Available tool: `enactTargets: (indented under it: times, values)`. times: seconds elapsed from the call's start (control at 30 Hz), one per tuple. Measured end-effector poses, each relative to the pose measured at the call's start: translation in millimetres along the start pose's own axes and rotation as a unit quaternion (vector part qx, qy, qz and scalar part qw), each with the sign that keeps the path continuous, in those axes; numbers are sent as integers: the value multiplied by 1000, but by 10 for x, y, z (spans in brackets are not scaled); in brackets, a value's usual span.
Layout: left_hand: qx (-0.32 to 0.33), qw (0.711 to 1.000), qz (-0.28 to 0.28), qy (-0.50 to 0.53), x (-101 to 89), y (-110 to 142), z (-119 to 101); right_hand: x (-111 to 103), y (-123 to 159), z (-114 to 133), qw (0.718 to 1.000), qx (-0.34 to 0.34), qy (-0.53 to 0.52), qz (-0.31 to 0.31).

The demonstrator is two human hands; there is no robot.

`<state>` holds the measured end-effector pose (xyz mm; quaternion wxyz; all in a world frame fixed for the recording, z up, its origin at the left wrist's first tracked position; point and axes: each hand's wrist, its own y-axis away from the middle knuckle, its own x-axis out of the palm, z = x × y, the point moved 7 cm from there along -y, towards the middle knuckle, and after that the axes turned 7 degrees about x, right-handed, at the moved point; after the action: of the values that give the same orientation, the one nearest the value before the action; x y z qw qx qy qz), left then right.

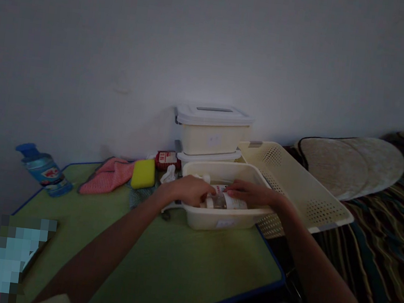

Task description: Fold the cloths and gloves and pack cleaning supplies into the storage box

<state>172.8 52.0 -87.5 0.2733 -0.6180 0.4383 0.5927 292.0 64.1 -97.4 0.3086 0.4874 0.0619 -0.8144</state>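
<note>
A cream plastic bin point(201, 218) without a lid stands on the green table. Both of my hands reach into it. Inside lies a clear bottle point(234, 202) with a white label, on its side along the near wall. My left hand point(193, 190) is closed at the bottle's capped end, its fingertips partly hidden. From the right, my right hand point(250, 192) lies over the bottle's labelled body with its fingers stretched out. A white item with red print point(221, 188) shows between the hands. Other contents of the bin are hard to make out.
Behind stand stacked lidded boxes point(212, 138). To the right a perforated cream basket point(313, 196) tilts over striped fabric. Leftward on the table point(159, 268) are a yellow sponge point(143, 174), a pink cloth point(109, 176), a red package point(167, 159) and a blue bottle point(48, 173).
</note>
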Motion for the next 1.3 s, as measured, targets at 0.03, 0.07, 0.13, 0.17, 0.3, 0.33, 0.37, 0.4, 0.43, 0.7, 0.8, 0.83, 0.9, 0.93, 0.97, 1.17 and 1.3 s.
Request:
enactTargets:
  times: [0.03,0.07,0.13,0.17,0.3,0.33,0.37,0.4,0.43,0.7,0.8,0.83,0.9,0.93,0.97,1.17,1.3]
  values:
    - [0,1000,-5,5,-14,11,-5,2,-5,-7,1000,10,1,0]
    - [0,1000,-13,12,-29,21,-10,5,-9,-15,1000,19,1,0]
    - [3,998,-38,40,-58,43,-20,10,-15,-20,1000,29,-1,0]
    - [10,997,-57,58,-72,56,-24,10,-17,-19,1000,31,-2,-1]
    - [57,971,-197,122,-158,187,27,5,-19,-20,999,36,8,-7]
    - [61,960,-243,127,-178,256,85,4,-17,-17,999,35,10,-8]
    - [57,948,-286,129,-185,339,170,2,-14,-13,999,33,12,-9]
    - [41,936,-324,127,-175,433,281,-1,-11,-12,999,32,14,-10]
    - [13,924,-361,123,-149,540,420,-7,-8,-17,999,35,15,-14]
    - [-255,851,-457,58,686,1350,1385,-52,-5,-49,998,47,2,-47]
    - [-295,839,-455,50,1001,1453,1479,-54,5,-25,998,48,4,-48]
    - [-300,838,-453,50,1072,1460,1492,-55,10,-14,998,49,4,-49]
    - [-302,840,-447,51,1157,1452,1504,-62,18,4,997,51,6,-53]
    - [-301,842,-445,52,1176,1446,1507,-67,19,10,997,53,8,-57]
    - [-300,843,-444,53,1184,1441,1509,-72,17,13,997,54,13,-61]
    - [-306,842,-442,57,1168,1452,1513,-144,-38,-55,990,59,58,-111]
    - [-307,842,-440,61,1159,1454,1505,-407,100,-14,946,67,106,-299]
